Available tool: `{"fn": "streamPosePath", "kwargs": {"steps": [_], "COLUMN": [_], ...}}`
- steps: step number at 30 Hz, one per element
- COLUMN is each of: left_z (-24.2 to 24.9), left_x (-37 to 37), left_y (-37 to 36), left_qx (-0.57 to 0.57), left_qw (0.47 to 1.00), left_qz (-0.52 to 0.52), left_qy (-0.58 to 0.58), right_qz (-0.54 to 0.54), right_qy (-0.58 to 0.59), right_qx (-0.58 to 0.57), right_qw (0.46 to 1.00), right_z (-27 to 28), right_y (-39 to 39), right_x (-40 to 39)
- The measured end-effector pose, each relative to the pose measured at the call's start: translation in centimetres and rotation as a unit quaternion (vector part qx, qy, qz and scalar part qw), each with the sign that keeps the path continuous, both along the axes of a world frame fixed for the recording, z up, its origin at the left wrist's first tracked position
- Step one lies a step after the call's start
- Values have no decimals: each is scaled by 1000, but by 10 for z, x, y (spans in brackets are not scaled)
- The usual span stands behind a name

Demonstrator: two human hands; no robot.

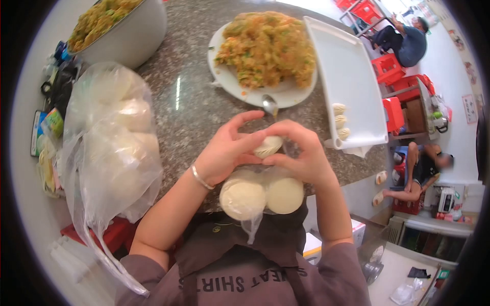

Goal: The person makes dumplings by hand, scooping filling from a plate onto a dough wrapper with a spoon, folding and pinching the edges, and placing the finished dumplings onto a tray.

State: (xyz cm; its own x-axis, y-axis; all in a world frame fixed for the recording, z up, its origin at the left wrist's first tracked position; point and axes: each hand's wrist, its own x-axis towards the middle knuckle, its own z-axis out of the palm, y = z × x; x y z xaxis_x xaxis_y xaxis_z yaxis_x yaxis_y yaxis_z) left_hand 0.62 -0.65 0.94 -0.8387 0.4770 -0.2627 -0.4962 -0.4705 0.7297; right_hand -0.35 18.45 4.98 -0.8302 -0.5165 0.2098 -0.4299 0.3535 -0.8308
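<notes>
Between my hands is a small pleated dumpling (269, 147), its folded seam facing up. My left hand (229, 148) grips it from the left with thumb and fingers. From the other side my right hand (302, 153) pinches it, thumb below and index finger above. Just under the hands, at the counter's near edge, two stacks of round dough wrappers (285, 196) lie in clear plastic. Beyond my fingers a metal spoon (270, 105) rests by the rim of a white oval plate (218, 76), which carries a heap of orange-green filling (268, 48).
A white tray (352, 76) at the right holds three pleated dumplings (340, 121). On the left stand a big metal pot (135, 35) of filling and a plastic bag (115, 148) of pale rounds. Two people sit farther right among red stools (388, 69).
</notes>
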Motion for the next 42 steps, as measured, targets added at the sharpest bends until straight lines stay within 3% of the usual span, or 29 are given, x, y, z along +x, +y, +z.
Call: {"fn": "streamPosePath", "kwargs": {"steps": [3,5,7,9,10,12,15,19,21,23,25,27,29,32,35,38,42], "left_z": [-2,-1,3,3,3,3,2,2,2,1,-3,-3,0,-2,-3,-3,-4], "left_x": [-1,-2,-3,-2,-2,-3,-3,-4,-3,-4,-5,-4,-5,-5,-5,-5,-5], "left_y": [-3,-1,-2,-2,-1,-2,-3,-2,-2,-3,-3,-3,-2,-3,-4,-4,-4], "left_qx": [55,70,71,68,61,53,46,47,42,35,49,40,44,44,47,53,51], "left_qw": [998,997,996,997,997,998,998,998,998,998,998,998,999,999,998,998,998], "left_qz": [-17,-10,2,2,2,8,16,18,21,27,18,12,9,11,14,18,18], "left_qy": [-22,-27,-45,-40,-40,-34,-33,-34,-37,-48,-36,-44,-30,-28,-25,-26,-22], "right_qz": [-103,-238,-290,-329,-329,-221,-203,-214,-274,-222,-61,-4,-27,-86,-156,-101,-107], "right_qy": [22,-15,4,-52,-45,-141,-74,-126,26,-21,-35,-40,-22,100,118,143,163], "right_qx": [-8,-106,-62,112,113,77,146,113,48,39,98,112,127,139,123,150,155], "right_qw": [994,965,955,936,937,962,965,962,960,974,993,993,991,982,973,973,968], "right_z": [6,10,7,-4,-5,-6,-4,1,2,12,28,23,14,5,6,14,2], "right_y": [26,55,96,126,130,137,142,136,124,101,67,48,42,45,40,32,36], "right_x": [-15,-42,-71,-91,-93,-92,-92,-79,-63,-29,9,37,52,61,71,68,67]}}
